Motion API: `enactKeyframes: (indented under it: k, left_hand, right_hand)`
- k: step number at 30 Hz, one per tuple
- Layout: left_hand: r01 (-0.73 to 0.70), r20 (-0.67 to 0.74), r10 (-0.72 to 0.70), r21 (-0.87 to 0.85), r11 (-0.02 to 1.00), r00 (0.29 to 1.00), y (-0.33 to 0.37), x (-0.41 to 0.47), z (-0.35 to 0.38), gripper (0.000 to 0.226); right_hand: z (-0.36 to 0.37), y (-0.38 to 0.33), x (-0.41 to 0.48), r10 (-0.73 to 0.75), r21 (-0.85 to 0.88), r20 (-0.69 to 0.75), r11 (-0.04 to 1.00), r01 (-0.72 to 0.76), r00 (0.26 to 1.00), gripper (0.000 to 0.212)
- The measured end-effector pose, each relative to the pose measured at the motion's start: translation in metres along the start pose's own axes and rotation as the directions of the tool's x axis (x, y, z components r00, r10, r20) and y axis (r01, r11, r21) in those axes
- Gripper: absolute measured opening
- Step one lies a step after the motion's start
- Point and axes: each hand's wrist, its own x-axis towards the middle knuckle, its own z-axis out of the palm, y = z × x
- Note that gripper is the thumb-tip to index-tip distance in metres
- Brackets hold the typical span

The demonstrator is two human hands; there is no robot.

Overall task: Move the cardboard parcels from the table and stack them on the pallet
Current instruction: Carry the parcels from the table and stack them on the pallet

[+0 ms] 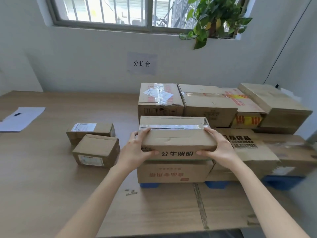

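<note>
A flat cardboard parcel (175,136) with silver tape and black printed characters is held at both ends. My left hand (137,148) grips its left end and my right hand (221,146) grips its right end, thumbs on the front face. It sits on or just above a box with red print (173,172) on the blue pallet (216,184). Several more parcels are stacked on the pallet behind and to the right, among them a taped box (159,98). Two small parcels (96,150) (91,131) lie on the wooden table (42,169) to the left.
A white sheet of paper (22,118) lies at the table's far left. A flattened cardboard sheet (171,206) covers the table's near edge. A wall sign (142,63) hangs below the window, and a potted plant (214,16) stands on the sill.
</note>
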Motion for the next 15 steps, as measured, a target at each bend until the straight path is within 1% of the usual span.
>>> enactKeyframes:
  k: [9, 15]
  left_hand:
    - [0.031, -0.018, -0.031, 0.018, 0.999, 0.999, -0.008, -0.003, 0.014, 0.084]
    - [0.031, -0.006, -0.031, 0.021, 0.999, 1.000, -0.010, -0.002, 0.013, 0.084]
  right_hand:
    - [0.020, 0.013, -0.001, 0.026, 0.036, 0.013, 0.999, -0.027, 1.000, 0.094]
    - [0.021, 0.012, 0.000, 0.030, 0.041, 0.021, 0.999, -0.031, 0.999, 0.094]
